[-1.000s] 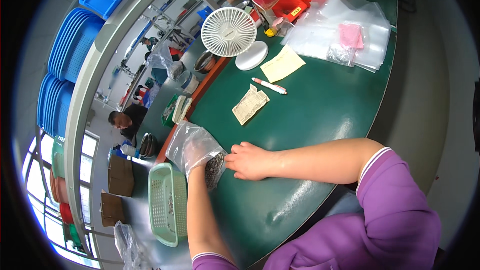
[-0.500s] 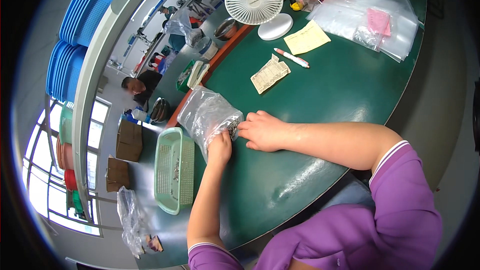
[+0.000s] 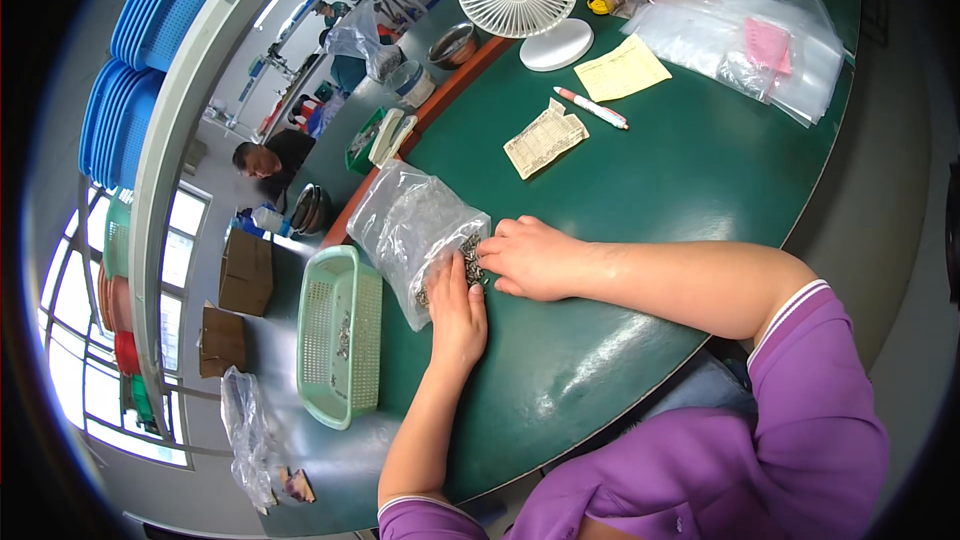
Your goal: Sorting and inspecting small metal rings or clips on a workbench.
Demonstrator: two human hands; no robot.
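Left hand (image 3: 458, 325) and right hand (image 3: 535, 258) flank small metal pieces (image 3: 473, 252) at a clear bag's (image 3: 405, 215) end, on a green desk (image 3: 570, 360).
Left fingers lie straight, right ones curl; I cannot tell their grip. Staying low should limit scattering.

Mid-frame, the left hand (image 3: 459, 312) and right hand (image 3: 538, 260) partly hide small grey pieces (image 3: 471, 254), too tiny to identify. The top edge crops blue baskets (image 3: 178, 2) at upper left; the bottom edge, the purple shirt (image 3: 685, 475).

Green desk (image 3: 690, 170) — glare (image 3: 605, 355) nr front edge. Windows (image 3: 180, 255) lower L, v. bright, dk bars — grey floor (image 3: 870, 220) R.
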